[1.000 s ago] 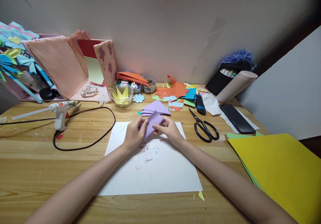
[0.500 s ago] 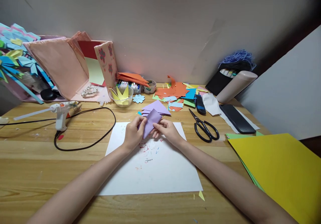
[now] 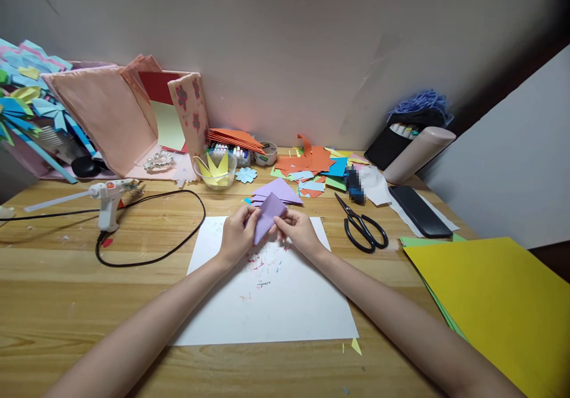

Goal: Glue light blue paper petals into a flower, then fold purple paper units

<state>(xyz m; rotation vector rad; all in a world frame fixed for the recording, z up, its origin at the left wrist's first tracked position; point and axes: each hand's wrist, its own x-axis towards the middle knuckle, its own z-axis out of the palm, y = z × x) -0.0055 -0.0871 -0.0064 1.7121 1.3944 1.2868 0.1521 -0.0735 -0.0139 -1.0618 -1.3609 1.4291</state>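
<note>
A folded piece of purple paper (image 3: pixel 269 215) is held up between my two hands, above a white sheet (image 3: pixel 267 309) marked with stray colour strokes. My left hand (image 3: pixel 238 234) pinches its left edge, thumb in front. On the opposite edge, my right hand (image 3: pixel 299 231) grips the paper between thumb and fingers. Some of the fingertips are hidden behind the paper. Just beyond my hands lie several folded purple paper pieces (image 3: pixel 285 191), stacked on the wooden table.
Black-handled scissors (image 3: pixel 363 226) and a dark phone (image 3: pixel 421 211) lie to the right, near large yellow paper (image 3: pixel 499 297). On the left stands a white glue gun (image 3: pixel 109 205) with a looped cord. Colourful paper scraps (image 3: pixel 312 163) and a clear bowl (image 3: pixel 233 179) sit behind.
My hands and the purple paper stay almost in the same place. My right fingers have shifted slightly along the paper's edge.
</note>
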